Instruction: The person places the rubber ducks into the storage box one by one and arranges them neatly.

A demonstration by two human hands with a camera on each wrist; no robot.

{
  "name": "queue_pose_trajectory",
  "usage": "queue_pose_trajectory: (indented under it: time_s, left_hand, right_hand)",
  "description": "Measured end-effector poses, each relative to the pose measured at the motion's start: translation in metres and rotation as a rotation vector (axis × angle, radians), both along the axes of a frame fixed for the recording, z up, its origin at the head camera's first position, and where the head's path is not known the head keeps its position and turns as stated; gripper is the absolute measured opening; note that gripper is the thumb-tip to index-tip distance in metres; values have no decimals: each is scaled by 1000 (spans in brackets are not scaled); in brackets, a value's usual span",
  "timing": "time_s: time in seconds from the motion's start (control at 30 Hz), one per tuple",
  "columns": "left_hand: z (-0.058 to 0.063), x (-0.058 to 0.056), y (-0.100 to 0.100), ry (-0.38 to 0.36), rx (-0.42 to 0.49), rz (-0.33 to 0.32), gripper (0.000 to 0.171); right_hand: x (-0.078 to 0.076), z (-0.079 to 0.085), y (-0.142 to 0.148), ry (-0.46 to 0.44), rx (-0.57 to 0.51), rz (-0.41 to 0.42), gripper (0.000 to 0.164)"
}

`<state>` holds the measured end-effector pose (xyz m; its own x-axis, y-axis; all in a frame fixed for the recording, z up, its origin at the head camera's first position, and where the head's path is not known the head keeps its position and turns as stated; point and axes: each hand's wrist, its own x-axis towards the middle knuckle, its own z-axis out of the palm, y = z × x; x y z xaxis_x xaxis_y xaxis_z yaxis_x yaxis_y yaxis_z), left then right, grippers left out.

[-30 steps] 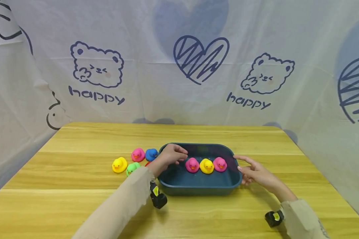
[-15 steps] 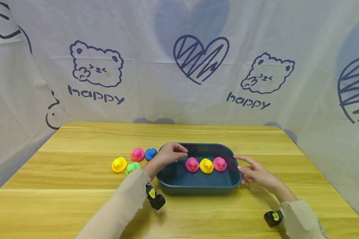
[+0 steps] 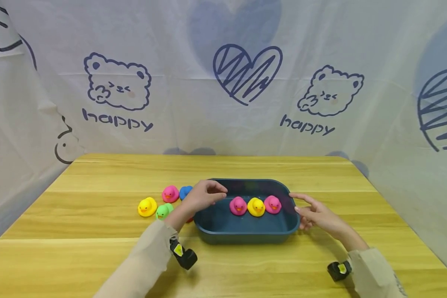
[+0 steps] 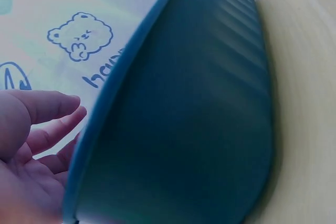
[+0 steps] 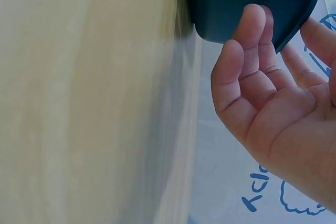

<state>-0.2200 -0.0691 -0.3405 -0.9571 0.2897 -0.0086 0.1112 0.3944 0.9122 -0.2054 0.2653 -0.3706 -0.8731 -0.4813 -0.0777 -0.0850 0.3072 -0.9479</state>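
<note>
A dark blue-green plastic basin [image 3: 246, 239] holds a row of rubber ducks: a pink duck [image 3: 238, 206], a yellow duck [image 3: 256, 207] and another pink duck [image 3: 273, 205]. Over the basin's left rim hangs my left hand [image 3: 200, 197], fingers loosely bent. In the left wrist view a gap shows between thumb and fingers, with nothing in it. At the opposite end, my right hand [image 3: 320, 217] touches the basin with its fingertips. The right wrist view shows relaxed fingers [image 5: 251, 27] against the outer wall and rim.
Left of the basin sit several more ducks: a yellow duck [image 3: 147, 207], a pink duck [image 3: 170, 193], a green duck [image 3: 164, 210] and a blue duck [image 3: 185, 192] partly behind my left hand. A sliver of red shows by that wrist. A printed white cloth [image 3: 186, 103] hangs behind the wooden table [image 3: 78, 256].
My left hand and forearm have drifted left, toward the basin's left rim. My right hand stays at the right end. The ducks in the basin keep their places.
</note>
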Motion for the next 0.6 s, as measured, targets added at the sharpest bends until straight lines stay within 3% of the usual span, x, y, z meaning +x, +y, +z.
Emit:
queue_pose_trajectory:
  time_s: [0.3, 0.6]
  left_hand:
    - [10, 8, -11, 113, 29, -3, 15]
    - [19, 13, -25, 189, -2, 34, 15]
  right_hand:
    - [0, 0, 0, 0, -3, 8, 55]
    - [0, 1, 0, -4, 1, 8, 55]
